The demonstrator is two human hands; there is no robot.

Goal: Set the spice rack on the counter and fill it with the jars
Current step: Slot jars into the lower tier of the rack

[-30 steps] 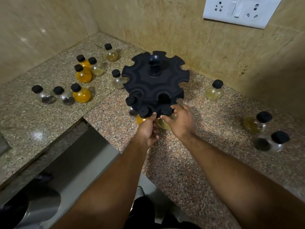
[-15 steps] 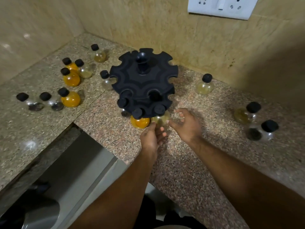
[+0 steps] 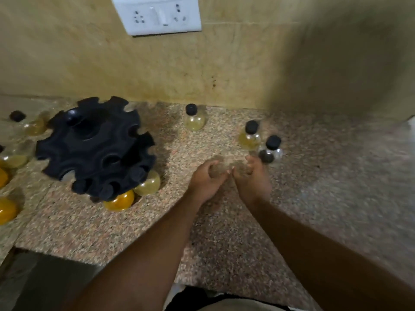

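The black round spice rack (image 3: 96, 144) stands on the granite counter (image 3: 224, 221) at the left. An orange jar (image 3: 118, 200) and a pale yellow jar (image 3: 148, 186) hang in its front slots, with a third black cap beside them. My left hand (image 3: 205, 179) and my right hand (image 3: 252, 177) hover side by side over the counter to the right of the rack, both empty with fingers curled loosely apart. Just beyond my right hand stand a dark-filled jar (image 3: 269, 151) and a yellow jar (image 3: 249, 136). Another pale jar (image 3: 194, 117) stands by the wall.
More jars (image 3: 6, 207) sit at the left edge, some orange, some pale, partly cut off. A tiled wall with a white socket plate (image 3: 157, 15) rises behind the counter. The counter's front edge (image 3: 94, 257) drops off at the lower left.
Both hands have let go of the rack's front jars and moved right, towards the jars on the right. The view has swung right, so the rack now sits at the left.
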